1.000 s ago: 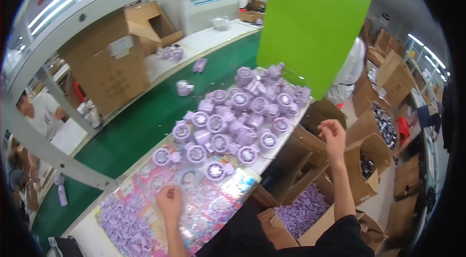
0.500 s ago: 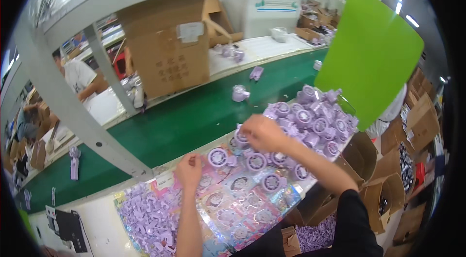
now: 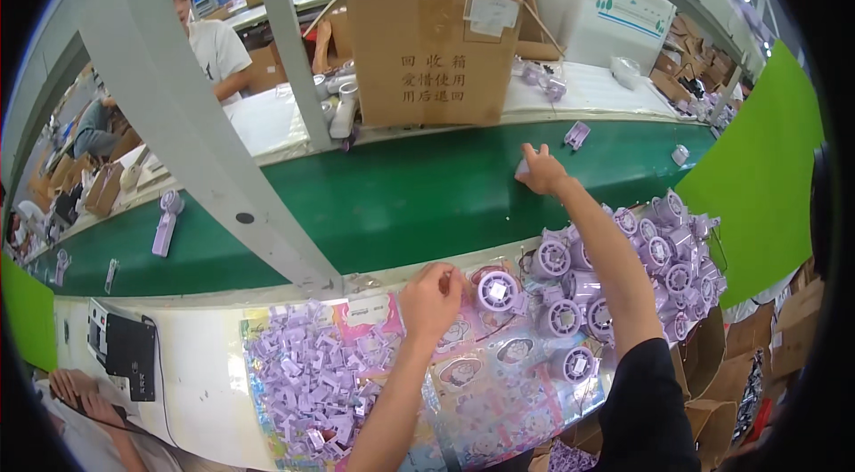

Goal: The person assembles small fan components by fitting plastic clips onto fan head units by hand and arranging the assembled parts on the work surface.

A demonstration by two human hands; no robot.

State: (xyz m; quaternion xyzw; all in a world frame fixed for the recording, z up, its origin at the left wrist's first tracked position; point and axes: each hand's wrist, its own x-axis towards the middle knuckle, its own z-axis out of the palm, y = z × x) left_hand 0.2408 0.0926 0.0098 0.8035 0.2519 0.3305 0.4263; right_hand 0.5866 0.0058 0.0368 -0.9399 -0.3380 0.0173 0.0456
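Reaching out over the green conveyor belt (image 3: 401, 205), my right hand (image 3: 543, 173) has its fingers closed round a lilac fan head (image 3: 522, 170), mostly hidden by the hand. My left hand (image 3: 427, 305) hovers above a colourful printed sheet (image 3: 499, 396) with its fingers curled; whatever is in them, if anything, cannot be made out. Just right of it lies a round lilac fan housing (image 3: 499, 291). A heap of similar fan housings (image 3: 659, 251) covers the right end of the bench. To the left of my left forearm, small lilac plastic parts (image 3: 307, 374) lie in a loose pile.
A slanted grey post (image 3: 187, 142) stands on my left between bench and belt. Lilac pieces, including a handheld fan (image 3: 166, 223) and a bracket-like part (image 3: 577, 135), lie on the belt. A cardboard box (image 3: 427, 36) stands beyond. Another person's hands (image 3: 89, 396) show at lower left.
My right hand has moved from the heap of housings out to the belt and closed on the fan head there. My left hand stays curled over the sheet. The view has turned.
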